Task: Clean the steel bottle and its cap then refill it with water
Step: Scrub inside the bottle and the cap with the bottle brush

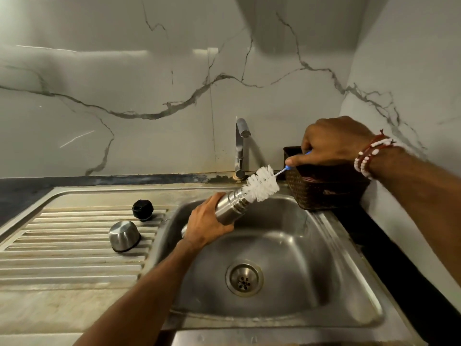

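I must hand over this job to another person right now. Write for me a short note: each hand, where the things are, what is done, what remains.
Left hand grips the steel bottle, tilted over the sink.
Right hand holds the bottle brush by its blue handle; the bristles are at the bottle mouth, mostly outside.
Steel cap and black stopper lie on the drainboard.
Done: bottle opened.
Left: scrub inside, rinse, refill at the tap; no water seen running. Whether the cap is washed cannot be told.

silver steel bottle (230, 208), brush (260, 183) with white bristles and blue handle, black stopper (142, 209), silver cap (124, 236), dark brown woven basket (324, 193), white wall (149, 71) veined grey, red-and-white beaded bracelets (369, 156).
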